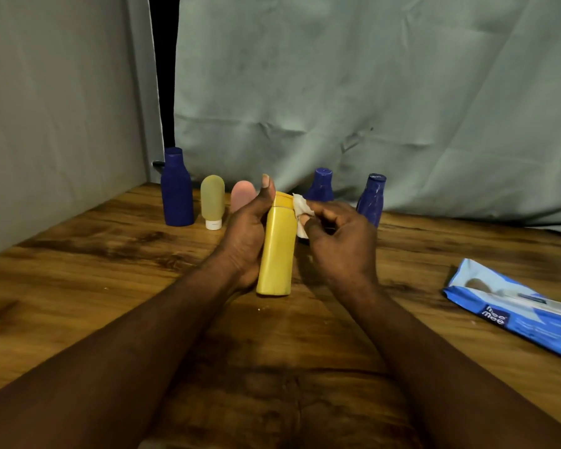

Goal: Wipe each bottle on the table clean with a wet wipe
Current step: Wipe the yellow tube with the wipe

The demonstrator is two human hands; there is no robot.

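Yellow bottle [277, 251] in left hand [245, 241]; wet wipe [300, 205] between right fingers [324, 212]

Dim, warm light; soft overall blur, wide-angle bending at edges.

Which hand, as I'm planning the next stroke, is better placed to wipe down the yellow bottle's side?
Probably the right. The right hand pinches the wet wipe against the yellow bottle near its cap, while the left hand grips the bottle and steadies it.
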